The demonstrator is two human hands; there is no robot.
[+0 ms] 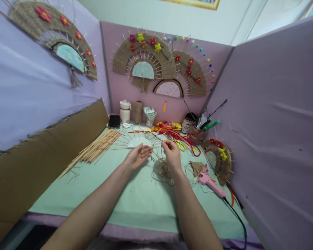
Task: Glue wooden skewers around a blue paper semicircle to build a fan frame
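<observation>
While at twine (160, 170), right hand (172, 152) (fingertips together).

No legible text, label, brand, number or sign anywhere.

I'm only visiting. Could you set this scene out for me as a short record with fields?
Left hand: open, near a pale half-disc
Right hand: thumb and finger pinching what looks like a twine strand
Beneath right hand: loose twine tangle
Left side: wooden sticks, bundled
Right side: pink glue gun, dark cord attached
Back panel: woven fans decorated with bright flowers
</observation>
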